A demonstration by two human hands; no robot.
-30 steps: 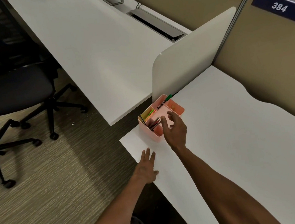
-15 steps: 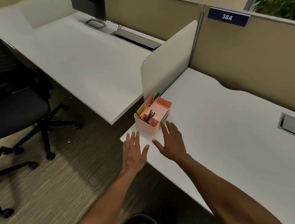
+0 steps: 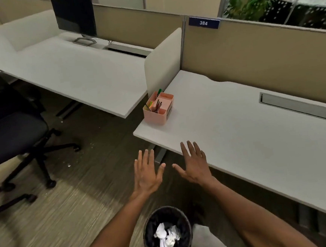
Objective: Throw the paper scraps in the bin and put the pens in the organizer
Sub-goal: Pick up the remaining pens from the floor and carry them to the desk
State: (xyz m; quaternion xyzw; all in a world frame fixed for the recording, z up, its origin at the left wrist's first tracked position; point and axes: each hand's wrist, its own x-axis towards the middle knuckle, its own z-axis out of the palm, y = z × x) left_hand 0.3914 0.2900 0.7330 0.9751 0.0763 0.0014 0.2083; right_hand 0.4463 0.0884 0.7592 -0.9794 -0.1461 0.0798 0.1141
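A pink organizer (image 3: 155,118) stands at the near-left corner of the white desk (image 3: 247,136), with several pens (image 3: 157,105) upright in its compartments. On the floor below me is a black mesh bin (image 3: 147,233) holding crumpled white paper scraps (image 3: 166,237). My left hand (image 3: 147,173) and my right hand (image 3: 194,164) hover side by side, palms down, fingers spread, holding nothing. They are in front of the desk's edge, well short of the organizer and above the bin.
A black office chair (image 3: 12,131) stands on the carpet at left. A neighbouring desk (image 3: 66,72) carries a monitor (image 3: 73,15). A white divider (image 3: 163,61) and tan partition (image 3: 260,57) bound the desk. A grey cable hatch (image 3: 299,106) lies at right.
Both hands have drawn back from the organizer and off the desk toward me. The view has pulled back and tilted up, bringing the bin with its paper into sight.
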